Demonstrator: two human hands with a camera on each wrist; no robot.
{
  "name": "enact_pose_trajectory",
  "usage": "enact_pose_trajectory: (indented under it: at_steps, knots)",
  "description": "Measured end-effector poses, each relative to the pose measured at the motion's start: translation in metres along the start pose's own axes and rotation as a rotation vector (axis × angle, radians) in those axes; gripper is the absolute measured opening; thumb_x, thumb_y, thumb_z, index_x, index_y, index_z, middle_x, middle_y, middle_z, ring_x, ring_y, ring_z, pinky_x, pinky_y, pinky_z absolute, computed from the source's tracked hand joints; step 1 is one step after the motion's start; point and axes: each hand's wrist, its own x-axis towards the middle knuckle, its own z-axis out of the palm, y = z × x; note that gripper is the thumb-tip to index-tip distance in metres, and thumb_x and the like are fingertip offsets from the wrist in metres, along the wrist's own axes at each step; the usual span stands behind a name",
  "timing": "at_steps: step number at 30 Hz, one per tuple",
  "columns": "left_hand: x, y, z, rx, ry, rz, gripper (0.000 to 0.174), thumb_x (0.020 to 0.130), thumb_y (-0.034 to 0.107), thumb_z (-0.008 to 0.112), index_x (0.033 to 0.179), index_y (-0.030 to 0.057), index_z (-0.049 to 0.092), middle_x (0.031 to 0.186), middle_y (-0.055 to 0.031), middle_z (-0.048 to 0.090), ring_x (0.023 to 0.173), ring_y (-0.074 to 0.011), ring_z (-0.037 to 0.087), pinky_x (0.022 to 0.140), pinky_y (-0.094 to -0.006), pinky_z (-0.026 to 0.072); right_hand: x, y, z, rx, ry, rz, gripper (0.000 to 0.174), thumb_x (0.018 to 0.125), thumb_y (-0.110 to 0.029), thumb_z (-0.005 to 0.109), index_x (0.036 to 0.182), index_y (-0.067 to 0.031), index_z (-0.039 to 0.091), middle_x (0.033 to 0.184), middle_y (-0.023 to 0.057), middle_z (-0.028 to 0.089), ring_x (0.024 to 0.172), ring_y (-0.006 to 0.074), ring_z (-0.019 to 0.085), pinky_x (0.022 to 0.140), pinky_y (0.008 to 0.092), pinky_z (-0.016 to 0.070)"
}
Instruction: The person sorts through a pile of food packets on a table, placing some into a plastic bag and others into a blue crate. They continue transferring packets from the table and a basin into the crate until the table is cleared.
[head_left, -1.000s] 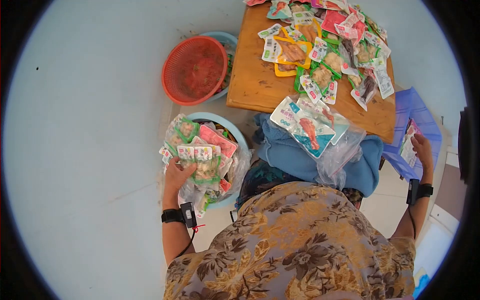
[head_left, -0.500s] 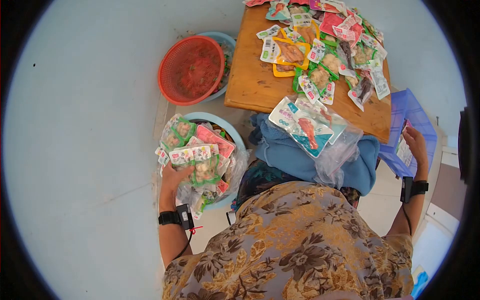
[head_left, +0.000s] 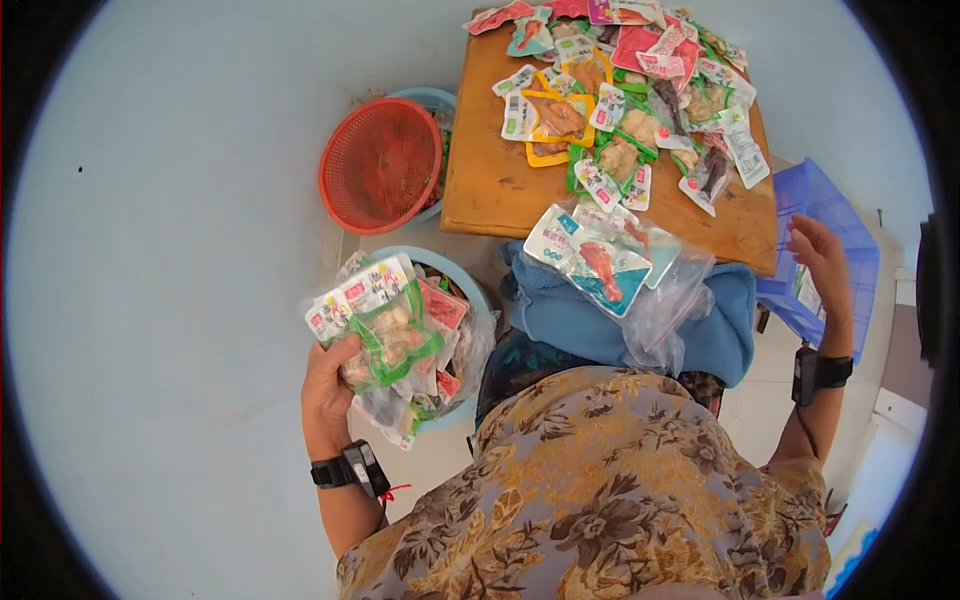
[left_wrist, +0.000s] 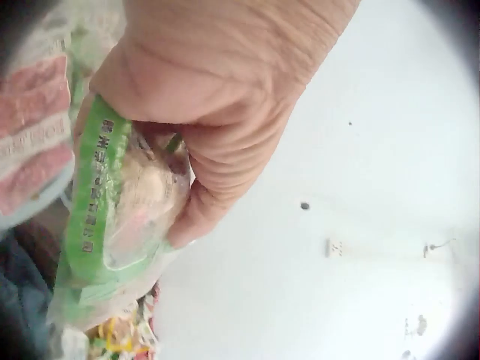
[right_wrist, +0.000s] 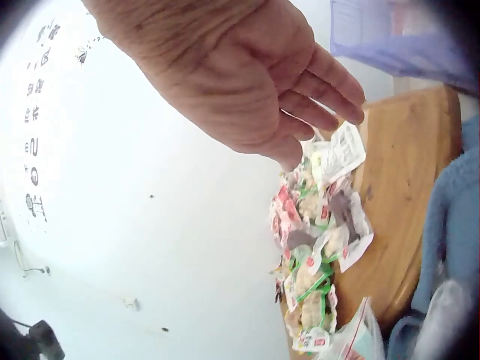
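Evidently the left hand (head_left: 326,388) grips the green-edged packets (head_left: 398,338), which jut right and far from its thumb — the right hand (head_left: 822,262), loosely open and empty, is well apart.

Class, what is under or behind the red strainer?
Past the red strainer shows a blue basin with something in it, too small to identify; the rest of the basin is covered.

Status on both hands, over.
Left hand gripping green-edged packets above the loaded blue tub. Right hand open, holding nothing, by the purple basket. Nothing seen blocking either.
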Motion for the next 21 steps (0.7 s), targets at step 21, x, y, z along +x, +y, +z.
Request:
enact_pose_trajectory:
  at_steps: [21]
  knots:
    - [0.003, -0.050, 0.405, 0.046, -0.725, -0.174, 0.057, 0.091, 0.019, 0.070, 0.140, 0.0066, 0.044, 0.133, -0.0069, 0.056, 0.118, -0.0202, 0.056, 0.096, -0.0392, 0.0461, -0.074, -0.106, 0.091, 1.685, -0.113, 0.004, 0.052, 0.091, -0.011, 0.068, 0.138, -0.0097, 0.046, 0.131, 0.0029, 0.058, 0.121, 0.0179, 0.056, 0.103, 0.0417, 0.0458]
